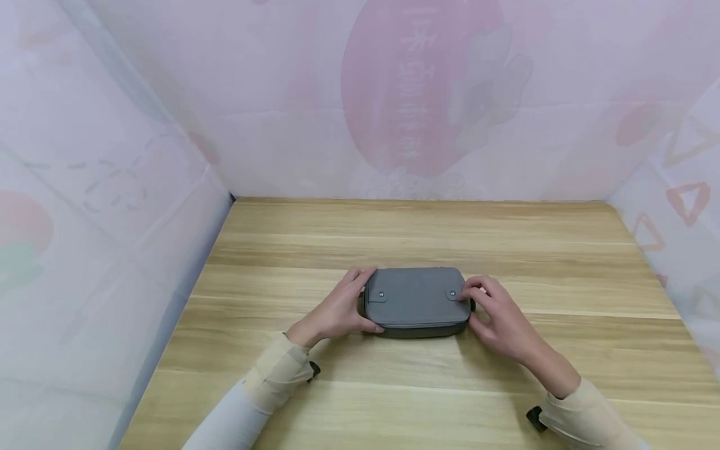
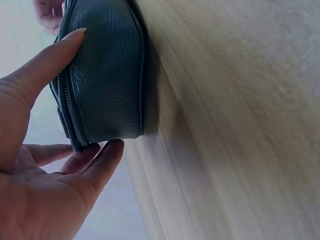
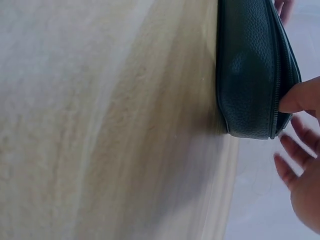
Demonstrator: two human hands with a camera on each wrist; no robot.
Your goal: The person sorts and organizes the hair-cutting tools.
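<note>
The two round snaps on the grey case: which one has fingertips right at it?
The snap at the right hand's end of the grey case; its fingertips reach it. The other snap shows uncovered beside the left hand.

A wooden table [image 1: 416,231] stands enclosed by pink-patterned translucent sheeting [image 1: 360,94].

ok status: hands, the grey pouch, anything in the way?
Left hand grips grey pouch at its left end. Right hand pinches the right end by the zip. Pouch flat on wooden table, zipped. Nothing in the way.
</note>
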